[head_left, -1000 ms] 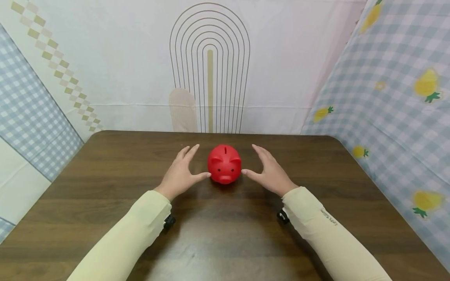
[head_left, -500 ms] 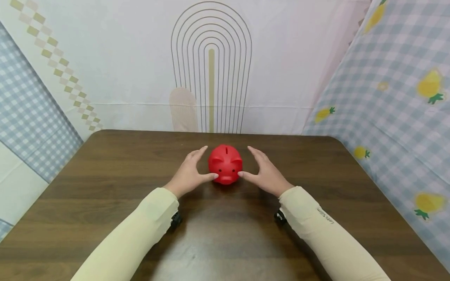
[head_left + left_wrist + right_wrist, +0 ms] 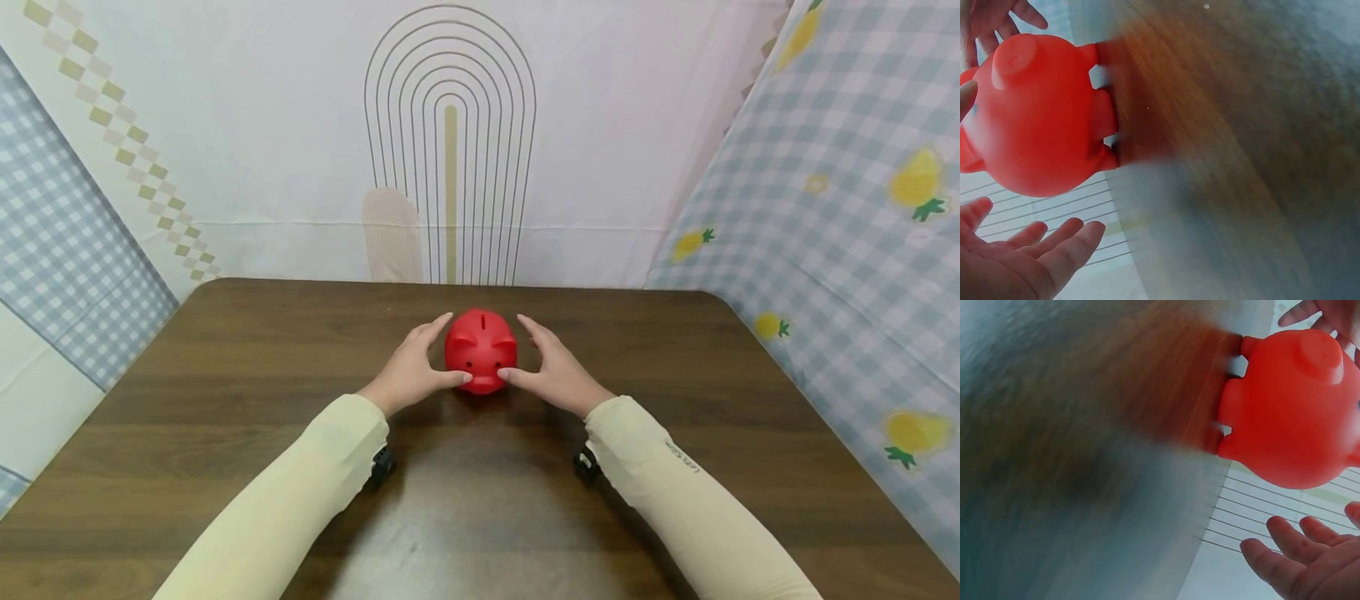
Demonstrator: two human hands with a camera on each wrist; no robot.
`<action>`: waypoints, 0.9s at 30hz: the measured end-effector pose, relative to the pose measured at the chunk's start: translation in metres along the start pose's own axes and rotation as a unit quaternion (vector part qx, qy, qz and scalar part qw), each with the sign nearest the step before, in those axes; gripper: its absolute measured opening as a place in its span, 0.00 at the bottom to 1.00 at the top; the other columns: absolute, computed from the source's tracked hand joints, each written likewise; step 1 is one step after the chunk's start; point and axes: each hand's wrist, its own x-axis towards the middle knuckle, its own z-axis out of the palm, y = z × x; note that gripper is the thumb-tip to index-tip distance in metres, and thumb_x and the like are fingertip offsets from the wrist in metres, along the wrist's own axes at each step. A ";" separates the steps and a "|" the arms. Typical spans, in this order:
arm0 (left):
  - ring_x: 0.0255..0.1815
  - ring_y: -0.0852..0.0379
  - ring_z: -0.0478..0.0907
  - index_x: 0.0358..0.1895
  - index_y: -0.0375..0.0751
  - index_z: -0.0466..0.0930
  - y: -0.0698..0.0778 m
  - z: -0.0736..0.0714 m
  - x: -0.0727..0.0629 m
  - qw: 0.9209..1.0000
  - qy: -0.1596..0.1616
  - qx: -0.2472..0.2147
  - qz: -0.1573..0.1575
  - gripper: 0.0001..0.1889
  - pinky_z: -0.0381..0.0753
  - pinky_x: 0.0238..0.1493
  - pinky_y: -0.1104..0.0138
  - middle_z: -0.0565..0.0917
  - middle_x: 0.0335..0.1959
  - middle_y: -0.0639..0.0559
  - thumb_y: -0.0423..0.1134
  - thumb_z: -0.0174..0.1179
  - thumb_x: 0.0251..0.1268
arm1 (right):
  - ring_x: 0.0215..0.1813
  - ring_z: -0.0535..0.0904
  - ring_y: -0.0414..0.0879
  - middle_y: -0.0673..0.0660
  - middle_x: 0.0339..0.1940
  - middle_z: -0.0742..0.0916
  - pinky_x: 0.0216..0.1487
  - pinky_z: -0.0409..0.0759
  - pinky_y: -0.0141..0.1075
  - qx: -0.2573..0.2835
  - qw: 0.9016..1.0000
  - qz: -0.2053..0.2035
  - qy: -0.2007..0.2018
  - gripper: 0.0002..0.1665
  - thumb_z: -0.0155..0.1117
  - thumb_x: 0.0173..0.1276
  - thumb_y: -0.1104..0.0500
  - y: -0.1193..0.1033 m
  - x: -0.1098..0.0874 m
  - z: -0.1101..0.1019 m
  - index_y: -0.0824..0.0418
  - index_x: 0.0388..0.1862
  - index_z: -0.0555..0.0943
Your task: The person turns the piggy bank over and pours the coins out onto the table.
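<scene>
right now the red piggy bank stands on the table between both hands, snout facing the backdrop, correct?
Not the snout: the head view shows it facing the camera, not the backdrop. The red piggy bank does stand on the table between left hand and right hand.

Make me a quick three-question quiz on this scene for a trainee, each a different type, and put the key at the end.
1. Multiple choice: Where is the coin slot on the piggy bank?
A. In its snout
B. On top of its body
C. On one ear

2. Fill in the blank (same / opposite): The left hand and the right hand are on ____ sides of the piggy bank.

3. True or false: The piggy bank is lying on its side.

Key: 1. B. 2. opposite. 3. False; it stands upright on the table.
</scene>
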 end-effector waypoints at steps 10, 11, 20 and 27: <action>0.64 0.37 0.68 0.76 0.46 0.52 -0.005 0.001 0.004 1.000 -0.013 -0.016 0.004 0.48 0.77 0.57 0.49 0.61 0.72 0.38 0.45 0.70 0.54 | 0.72 0.62 0.61 0.61 0.75 0.62 0.59 0.76 0.55 0.059 0.998 0.007 -0.012 0.52 0.69 0.61 0.49 -0.003 0.006 0.008 0.54 0.78 0.51; 0.64 0.37 0.69 0.76 0.46 0.52 -0.006 0.001 0.005 1.000 -0.014 -0.018 0.006 0.47 0.77 0.57 0.49 0.61 0.71 0.38 0.44 0.70 0.54 | 0.72 0.62 0.61 0.61 0.75 0.62 0.59 0.76 0.54 0.063 0.998 0.008 -0.015 0.52 0.69 0.61 0.50 -0.004 0.006 0.009 0.55 0.78 0.51; 0.68 0.40 0.63 0.76 0.46 0.53 -0.006 0.004 0.008 1.000 -0.023 -0.021 0.005 0.48 0.75 0.58 0.47 0.63 0.71 0.40 0.44 0.71 0.53 | 0.71 0.64 0.59 0.59 0.73 0.65 0.59 0.76 0.53 0.074 0.997 0.020 -0.026 0.53 0.69 0.60 0.51 -0.004 0.007 0.011 0.56 0.77 0.51; 0.67 0.41 0.64 0.76 0.45 0.53 -0.006 0.006 0.010 0.999 -0.028 -0.040 0.009 0.47 0.77 0.58 0.51 0.64 0.70 0.39 0.42 0.70 0.54 | 0.66 0.67 0.58 0.59 0.71 0.64 0.56 0.78 0.51 0.070 0.997 0.033 -0.030 0.54 0.70 0.59 0.50 -0.003 0.008 0.012 0.55 0.78 0.51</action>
